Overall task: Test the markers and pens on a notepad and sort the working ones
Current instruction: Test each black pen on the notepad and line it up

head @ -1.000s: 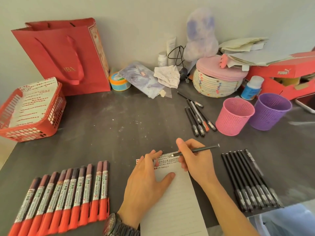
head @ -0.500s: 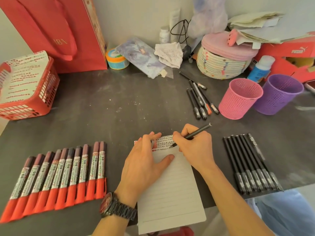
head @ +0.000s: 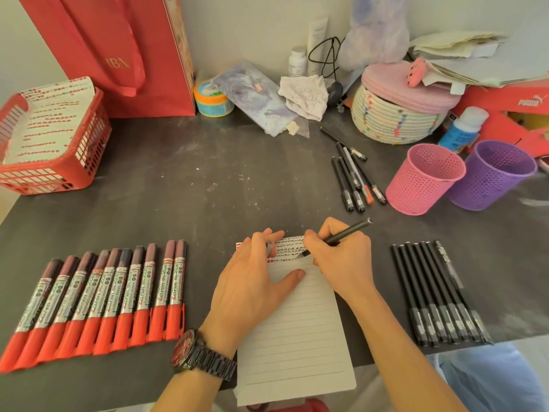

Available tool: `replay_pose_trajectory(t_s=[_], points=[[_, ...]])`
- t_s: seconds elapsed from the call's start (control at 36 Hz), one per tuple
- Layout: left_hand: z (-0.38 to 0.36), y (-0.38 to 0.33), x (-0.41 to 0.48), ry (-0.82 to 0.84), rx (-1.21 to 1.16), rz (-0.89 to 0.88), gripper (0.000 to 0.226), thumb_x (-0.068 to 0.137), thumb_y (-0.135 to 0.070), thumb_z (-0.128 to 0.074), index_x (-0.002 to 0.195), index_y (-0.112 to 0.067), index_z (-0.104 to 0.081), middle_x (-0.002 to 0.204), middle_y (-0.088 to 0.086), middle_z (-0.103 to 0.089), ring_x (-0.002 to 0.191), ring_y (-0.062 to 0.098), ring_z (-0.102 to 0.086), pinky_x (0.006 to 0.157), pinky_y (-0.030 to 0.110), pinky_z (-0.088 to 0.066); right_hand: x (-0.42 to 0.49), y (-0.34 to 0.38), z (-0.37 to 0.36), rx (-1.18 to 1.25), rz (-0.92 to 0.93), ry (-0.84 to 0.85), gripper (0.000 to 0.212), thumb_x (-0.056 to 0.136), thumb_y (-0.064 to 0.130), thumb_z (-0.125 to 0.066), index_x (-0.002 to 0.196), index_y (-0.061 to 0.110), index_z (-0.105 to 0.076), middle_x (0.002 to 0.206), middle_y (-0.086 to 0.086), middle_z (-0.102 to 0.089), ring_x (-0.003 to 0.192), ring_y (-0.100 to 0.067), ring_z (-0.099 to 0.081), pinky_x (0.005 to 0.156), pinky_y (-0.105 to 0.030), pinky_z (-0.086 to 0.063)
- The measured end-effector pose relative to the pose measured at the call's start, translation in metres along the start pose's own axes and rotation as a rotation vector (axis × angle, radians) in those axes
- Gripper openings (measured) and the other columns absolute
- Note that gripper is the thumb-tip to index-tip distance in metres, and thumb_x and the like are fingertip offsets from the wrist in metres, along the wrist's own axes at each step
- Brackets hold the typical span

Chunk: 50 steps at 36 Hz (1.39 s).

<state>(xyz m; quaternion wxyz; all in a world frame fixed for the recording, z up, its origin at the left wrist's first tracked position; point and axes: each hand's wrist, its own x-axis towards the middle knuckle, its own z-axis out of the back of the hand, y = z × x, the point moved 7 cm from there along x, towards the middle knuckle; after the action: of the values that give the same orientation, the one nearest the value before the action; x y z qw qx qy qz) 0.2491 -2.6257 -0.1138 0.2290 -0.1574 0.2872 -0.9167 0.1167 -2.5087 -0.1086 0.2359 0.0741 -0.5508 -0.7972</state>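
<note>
A lined notepad (head: 300, 337) lies at the table's near edge, its top rows filled with small red and black marks. My left hand (head: 255, 281) rests flat on its upper left part. My right hand (head: 341, 260) grips a black pen (head: 347, 231), whose tip touches the pad near the marks. Several red markers (head: 98, 298) lie in a row to the left. To the right of the pad is a row of several black pens (head: 436, 295). A few more pens (head: 355, 179) lie beyond the pad.
A pink mesh cup (head: 424, 179) and a purple mesh cup (head: 493, 175) stand at the right. A red basket (head: 53, 138) holding marked paper sits at far left. A red bag (head: 118, 52), a rope basket (head: 398, 114) and clutter line the wall.
The camera view tilted down and closer. My right hand lowered the pen from a flatter angle so that its tip meets the pad. My left hand stayed on the pad.
</note>
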Motion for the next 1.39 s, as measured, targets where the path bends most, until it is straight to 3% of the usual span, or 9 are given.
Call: replay_pose_trajectory(t_s=[0.11,0.72,0.92,1.0,1.11,1.17,1.25,1.33,1.39], points=[[0.001,-0.002,0.001,-0.006,-0.007,-0.016,0.056,0.078,-0.067,-0.065,0.102,-0.052,-0.017,0.144,-0.02,-0.048,0.136,-0.002,-0.039,0.105,0.039,-0.047,0.0,0.0,0.0,-0.008,0.012,-0.009,0.028,0.082,0.021,-0.07,0.059,0.019,-0.053,0.045,0.003,-0.059,0.039,-0.004,-0.052,0.046,-0.01,-0.04],[0.005,-0.007,0.001,-0.021,-0.004,-0.036,0.053,0.078,-0.067,-0.063,0.097,-0.049,-0.017,0.144,-0.024,-0.047,0.134,-0.007,-0.037,0.107,0.036,-0.045,0.001,-0.001,0.0,-0.026,-0.01,-0.005,0.027,0.082,0.017,-0.068,0.061,0.02,-0.053,0.047,-0.001,-0.058,0.041,-0.005,-0.051,0.045,-0.019,-0.044],[0.005,-0.006,0.001,-0.017,-0.011,-0.022,0.055,0.078,-0.066,-0.064,0.098,-0.051,-0.015,0.143,-0.024,-0.049,0.134,-0.009,-0.03,0.106,0.033,-0.042,0.001,0.001,0.002,-0.022,-0.008,-0.013,0.026,0.083,0.015,-0.068,0.063,0.017,-0.052,0.049,-0.006,-0.056,0.047,-0.023,-0.059,0.048,-0.036,-0.048],[0.005,-0.006,0.0,0.003,-0.016,-0.014,0.053,0.079,-0.064,-0.063,0.098,-0.051,-0.014,0.142,-0.024,-0.049,0.132,-0.016,-0.026,0.109,0.031,-0.039,-0.001,0.001,0.007,0.036,-0.018,-0.062,0.031,0.086,0.021,-0.069,0.061,0.02,-0.051,0.047,-0.002,-0.055,0.043,-0.015,-0.055,0.045,-0.029,-0.045],[0.007,-0.01,-0.002,0.0,-0.031,-0.044,0.038,0.088,-0.062,-0.047,0.115,-0.039,-0.033,0.127,-0.024,-0.052,0.14,-0.01,-0.024,0.121,0.028,-0.018,-0.003,0.002,0.017,0.212,-0.071,-0.153,0.039,0.088,0.038,-0.076,0.061,0.02,-0.053,0.048,-0.004,-0.057,0.042,-0.012,-0.051,0.047,-0.025,-0.045],[0.012,-0.012,-0.004,-0.027,-0.071,-0.066,0.046,0.095,-0.055,-0.037,0.132,-0.029,-0.044,0.12,-0.024,-0.049,0.143,-0.008,-0.022,0.122,0.025,-0.01,-0.004,0.007,0.018,0.244,-0.054,-0.156,0.035,0.087,0.041,-0.077,0.065,0.021,-0.058,0.052,-0.004,-0.059,0.046,-0.012,-0.054,0.049,-0.025,-0.046],[0.02,-0.011,-0.007,-0.072,-0.17,-0.065,0.037,0.103,-0.041,-0.028,0.122,-0.026,-0.056,0.124,-0.023,-0.056,0.134,-0.004,-0.039,0.116,0.027,-0.027,-0.006,0.014,0.019,0.297,-0.026,-0.14,0.023,0.087,0.039,-0.076,0.072,0.025,-0.065,0.058,-0.004,-0.062,0.05,-0.012,-0.056,0.05,-0.023,-0.046],[0.027,-0.012,-0.008,-0.137,-0.151,-0.066,0.031,0.104,-0.04,-0.027,0.101,-0.032,-0.057,0.1,-0.023,-0.058,0.104,0.004,-0.054,0.089,0.029,-0.042,-0.009,0.012,0.02,0.455,-0.064,-0.065,0.011,0.096,0.019,-0.067,0.086,0.022,-0.071,0.072,-0.008,-0.067,0.049,-0.016,-0.054,0.045,-0.025,-0.044],[0.028,-0.011,-0.007,-0.169,-0.099,-0.061,0.025,0.104,-0.043,-0.029,0.098,-0.037,-0.053,0.093,-0.023,-0.056,0.093,0.005,-0.052,0.08,0.027,-0.042,-0.013,0.005,0.018,0.579,-0.126,0.001,0.021,0.101,0.007,-0.056,0.095,0.017,-0.073,0.085,-0.014,-0.071,0.05,-0.019,-0.055,0.044,-0.027,-0.044]])
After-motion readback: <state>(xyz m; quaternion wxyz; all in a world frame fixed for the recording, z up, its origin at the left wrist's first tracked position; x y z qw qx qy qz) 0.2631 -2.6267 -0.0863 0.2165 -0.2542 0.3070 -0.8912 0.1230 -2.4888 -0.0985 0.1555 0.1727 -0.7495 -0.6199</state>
